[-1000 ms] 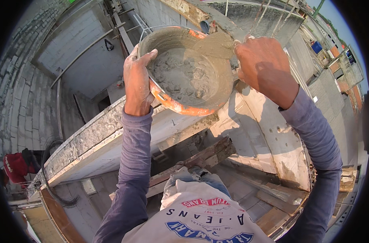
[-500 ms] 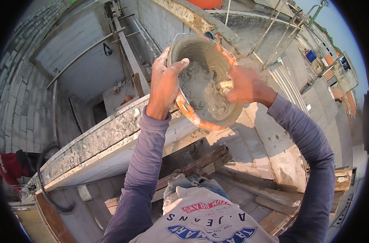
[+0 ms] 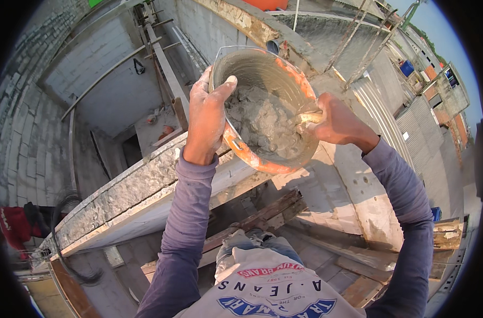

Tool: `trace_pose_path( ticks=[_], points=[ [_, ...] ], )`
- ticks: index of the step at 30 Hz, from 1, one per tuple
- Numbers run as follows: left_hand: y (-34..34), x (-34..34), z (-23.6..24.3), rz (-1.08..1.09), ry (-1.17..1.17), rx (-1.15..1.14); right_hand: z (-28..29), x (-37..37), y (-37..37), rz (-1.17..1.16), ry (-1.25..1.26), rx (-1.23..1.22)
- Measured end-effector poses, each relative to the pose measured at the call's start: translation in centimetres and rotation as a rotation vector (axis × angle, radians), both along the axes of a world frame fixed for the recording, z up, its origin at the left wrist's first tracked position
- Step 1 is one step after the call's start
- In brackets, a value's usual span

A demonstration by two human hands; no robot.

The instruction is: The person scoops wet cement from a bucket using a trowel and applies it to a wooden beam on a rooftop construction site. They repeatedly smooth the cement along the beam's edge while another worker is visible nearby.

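An orange bucket point(image 3: 250, 161), smeared with grey, is held up in front of me, tilted so that its inside shows. Wet grey mortar point(image 3: 265, 121) lies in a lump at its bottom and coats its wall. My left hand point(image 3: 207, 116) is closed on the bucket's left rim, thumb over the edge. In my right hand point(image 3: 343, 121) is the pale, mortar-smeared handle of a trowel point(image 3: 309, 117), at the bucket's right side. The trowel's blade cannot be made out against the mortar. A thin wire bail point(image 3: 236, 46) stands at the far rim.
Below the bucket, a rough-topped wall point(image 3: 125, 196) runs from lower left toward the middle. Left of it, a deep room drops away, with a long timber point(image 3: 170, 74) across it. Wooden planks point(image 3: 268, 217) lie near my legs. Dark wire point(image 3: 66, 259) hangs at lower left; corrugated roofing point(image 3: 384, 124) stretches right.
My right hand and the trowel have shifted right, toward the bucket's side. Left hand and bucket have moved slightly left, and the mortar inside has changed shape.
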State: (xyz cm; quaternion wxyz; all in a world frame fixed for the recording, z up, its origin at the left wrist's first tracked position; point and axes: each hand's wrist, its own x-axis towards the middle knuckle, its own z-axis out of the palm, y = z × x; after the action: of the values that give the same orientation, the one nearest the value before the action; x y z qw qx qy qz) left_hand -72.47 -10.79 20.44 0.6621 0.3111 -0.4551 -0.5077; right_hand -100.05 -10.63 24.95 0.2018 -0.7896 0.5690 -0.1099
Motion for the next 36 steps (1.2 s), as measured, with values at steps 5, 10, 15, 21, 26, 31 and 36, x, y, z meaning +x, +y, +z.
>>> trace_pose_path(
  ticks=[5, 10, 15, 21, 26, 31, 36],
  points=[
    [-0.3, 1.7, -1.6, 0.021, 0.068, 0.062, 1.4, -0.3, -0.3, -0.024, -0.109, 0.026],
    [-0.7, 4.1, -3.6, -0.018, 0.216, 0.127, 4.9, 1.1, -1.1, 0.082, -0.098, 0.058],
    [-2.0, 5.9, -4.9, -0.040, 0.277, 0.194, 6.2, 0.9, -0.6, 0.040, -0.100, -0.102],
    [-3.4, 7.0, -6.5, -0.108, 0.318, 0.233, 10.2, -2.0, 0.6, 0.044, -0.044, -0.084],
    [-2.5, 6.6, -5.6, -0.052, 0.249, 0.230, 9.7, -9.9, 3.6, 0.013, -0.122, -0.050],
    [-1.8, 6.7, -5.2, 0.061, -0.078, 0.254, 8.3, -20.5, 12.1, -0.229, -0.076, -0.078],
    [-2.6, 9.1, -7.8, 0.217, -0.631, -0.027, 6.8, -29.7, 24.1, -0.658, -0.072, -0.003]
  ],
)
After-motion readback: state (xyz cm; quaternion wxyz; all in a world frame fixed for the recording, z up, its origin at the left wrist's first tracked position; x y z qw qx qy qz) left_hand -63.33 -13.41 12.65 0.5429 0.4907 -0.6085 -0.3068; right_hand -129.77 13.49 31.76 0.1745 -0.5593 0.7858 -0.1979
